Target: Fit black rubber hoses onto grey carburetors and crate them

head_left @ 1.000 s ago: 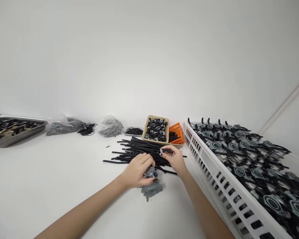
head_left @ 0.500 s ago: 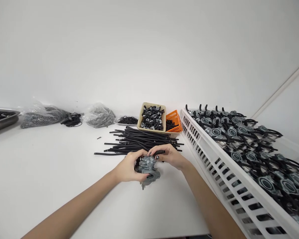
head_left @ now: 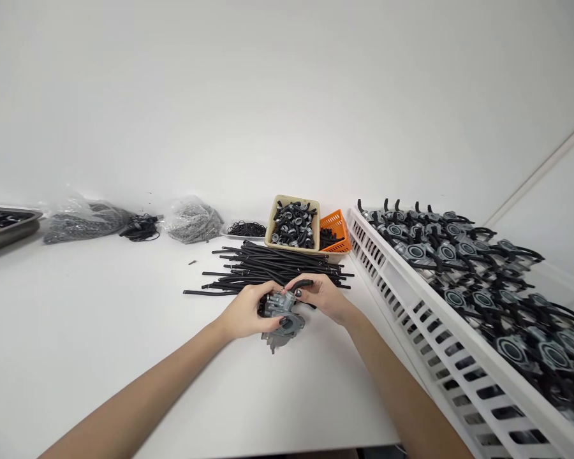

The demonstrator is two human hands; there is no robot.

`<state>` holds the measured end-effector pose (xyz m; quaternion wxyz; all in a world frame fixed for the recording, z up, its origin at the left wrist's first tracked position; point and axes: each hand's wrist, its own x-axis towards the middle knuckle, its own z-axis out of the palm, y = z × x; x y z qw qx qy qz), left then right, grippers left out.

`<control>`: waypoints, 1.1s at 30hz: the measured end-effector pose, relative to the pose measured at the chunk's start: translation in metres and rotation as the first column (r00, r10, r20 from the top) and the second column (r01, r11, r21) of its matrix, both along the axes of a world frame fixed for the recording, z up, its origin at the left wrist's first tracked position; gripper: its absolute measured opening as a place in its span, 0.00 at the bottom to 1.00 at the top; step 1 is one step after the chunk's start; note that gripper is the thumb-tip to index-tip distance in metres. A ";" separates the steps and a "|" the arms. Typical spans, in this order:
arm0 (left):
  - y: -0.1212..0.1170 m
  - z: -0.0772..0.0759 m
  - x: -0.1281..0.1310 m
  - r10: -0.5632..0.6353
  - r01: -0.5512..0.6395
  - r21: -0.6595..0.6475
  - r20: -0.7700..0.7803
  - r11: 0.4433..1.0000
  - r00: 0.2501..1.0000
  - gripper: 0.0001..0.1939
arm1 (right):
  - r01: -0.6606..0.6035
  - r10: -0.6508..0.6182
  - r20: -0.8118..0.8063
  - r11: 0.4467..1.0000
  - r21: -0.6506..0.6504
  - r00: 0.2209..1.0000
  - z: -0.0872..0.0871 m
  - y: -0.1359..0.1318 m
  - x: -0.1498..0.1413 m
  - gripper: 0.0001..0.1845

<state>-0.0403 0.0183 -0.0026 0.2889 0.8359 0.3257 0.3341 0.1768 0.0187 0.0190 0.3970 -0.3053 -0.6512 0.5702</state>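
A grey metal carburetor [head_left: 289, 324] is held over the white table, its round bore facing me. My left hand [head_left: 246, 312] wraps round its left side, thumb across the front near the bore. At the top of the carburetor sits a short curved black rubber piece [head_left: 302, 284]. My right hand [head_left: 324, 298] pinches this piece between thumb and fingers. Just behind both hands lies a pile of black rubber hoses [head_left: 268, 264].
A white slotted crate [head_left: 425, 306] full of carburetors stands at right. Behind the hoses are a cream basket [head_left: 268, 237] of black-and-silver caps and an orange basket [head_left: 344, 229]. Plastic bags [head_left: 194, 220] of small parts and a metal tray [head_left: 14, 233] line the left.
The carburetor has tilted a little, showing its bore more toward me. My right fingers have shifted on the black rubber piece, which now shows more of its length.
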 end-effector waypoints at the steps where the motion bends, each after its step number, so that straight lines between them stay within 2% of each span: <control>1: 0.000 0.000 0.000 -0.003 0.003 0.002 0.000 1.000 1.000 0.15 | 0.012 -0.012 0.000 1.000 -0.010 1.000 0.000 0.000 -0.001 0.16; 9: 0.000 -0.001 0.000 -0.007 0.007 0.009 0.004 1.000 1.000 0.16 | 0.084 -0.090 -0.057 0.991 -0.103 0.994 -0.006 0.003 -0.009 0.20; 18: 0.003 -0.004 -0.001 0.010 -0.008 0.061 -0.034 0.998 0.999 0.15 | 0.025 -0.025 -0.025 1.000 0.016 0.999 -0.007 0.002 -0.005 0.15; 25: 0.003 -0.005 -0.002 -0.007 0.010 0.061 -0.040 0.998 0.999 0.17 | 0.023 -0.022 -0.018 0.999 0.033 1.000 -0.002 0.001 -0.005 0.16; 33: 0.003 -0.004 -0.001 -0.018 0.020 0.047 -0.023 0.999 1.000 0.16 | 0.083 -0.086 -0.051 0.994 -0.070 0.995 -0.007 0.003 -0.009 0.19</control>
